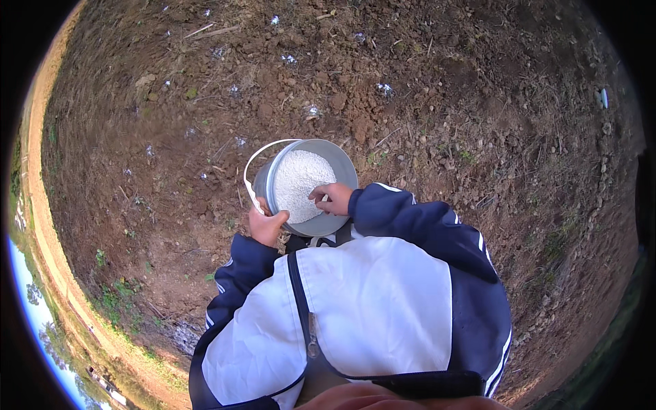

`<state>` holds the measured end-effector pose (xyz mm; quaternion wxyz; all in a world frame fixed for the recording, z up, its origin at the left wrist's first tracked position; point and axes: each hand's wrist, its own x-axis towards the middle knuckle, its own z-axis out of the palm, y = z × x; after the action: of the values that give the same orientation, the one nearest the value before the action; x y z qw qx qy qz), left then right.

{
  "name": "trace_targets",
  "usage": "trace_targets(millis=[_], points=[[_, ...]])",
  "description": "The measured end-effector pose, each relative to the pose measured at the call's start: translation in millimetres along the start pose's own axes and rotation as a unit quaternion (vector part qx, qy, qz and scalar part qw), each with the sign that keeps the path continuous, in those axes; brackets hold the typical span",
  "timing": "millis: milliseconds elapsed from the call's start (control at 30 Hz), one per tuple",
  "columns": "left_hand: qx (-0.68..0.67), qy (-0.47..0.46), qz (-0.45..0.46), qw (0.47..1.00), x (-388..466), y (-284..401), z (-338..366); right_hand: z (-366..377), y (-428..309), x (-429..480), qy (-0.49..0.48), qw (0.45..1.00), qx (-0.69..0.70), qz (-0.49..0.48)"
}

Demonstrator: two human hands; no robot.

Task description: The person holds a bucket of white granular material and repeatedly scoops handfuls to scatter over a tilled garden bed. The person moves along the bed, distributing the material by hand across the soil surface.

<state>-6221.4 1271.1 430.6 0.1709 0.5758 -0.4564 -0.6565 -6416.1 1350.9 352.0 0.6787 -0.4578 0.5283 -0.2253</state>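
A grey bucket (342,163) is held at my waist, tilted so that its mouth faces up toward me. White granules (302,177) fill part of it and bank up against the left wall. My left hand (266,225) grips the rim at the lower left, thumb over the edge, beside the white bail handle (261,154). Inside the mouth, my right hand (332,199) is over the granules with its fingers curled and their tips at the surface. Whether granules are pinched between those fingers is hidden.
Brown tilled soil (435,128) with dry stalks and stones spreads around me. Small white heaps, such as one heap (384,89), dot the ground ahead in loose rows. A small pale object (603,98) lies far right. Green weeds (118,302) grow at lower left.
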Motion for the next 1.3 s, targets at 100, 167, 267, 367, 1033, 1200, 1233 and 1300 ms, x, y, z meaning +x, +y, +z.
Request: trace_targets(millis=[100,167,267,367,1033,1200,1233,1300], points=[[-0.048,-0.012,0.007,0.999,-29.0,-0.1,6.5,50.3,-9.9,7.3,-0.022,0.921,-0.390,-0.005],[-0.022,-0.003,0.009,1.000,-44.4,-2.9,11.7,67.0,-7.5,11.7,-0.094,0.879,-0.467,0.014],[0.011,0.022,0.049,0.998,-59.5,-14.4,19.7,75.9,4.2,3.1,-0.145,0.868,-0.475,0.021],[-0.002,0.024,0.049,0.998,-65.3,-24.5,27.6,58.4,16.1,-17.6,-0.072,0.935,-0.346,0.023],[-0.214,0.199,-0.074,0.954,27.7,17.3,286.4,-640.5,-43.5,-10.7,0.476,0.728,0.491,-0.050],[-0.157,0.182,-0.095,0.966,50.5,49.4,344.0,-625.5,-13.7,-62.0,0.237,0.863,0.428,-0.128],[-0.158,0.169,-0.054,0.971,57.7,54.2,355.0,-602.9,-3.6,-75.4,0.175,0.902,0.377,-0.114],[-0.040,0.145,-0.047,0.987,71.4,64.4,375.0,-544.2,17.8,-100.9,0.027,0.956,0.291,-0.040]])
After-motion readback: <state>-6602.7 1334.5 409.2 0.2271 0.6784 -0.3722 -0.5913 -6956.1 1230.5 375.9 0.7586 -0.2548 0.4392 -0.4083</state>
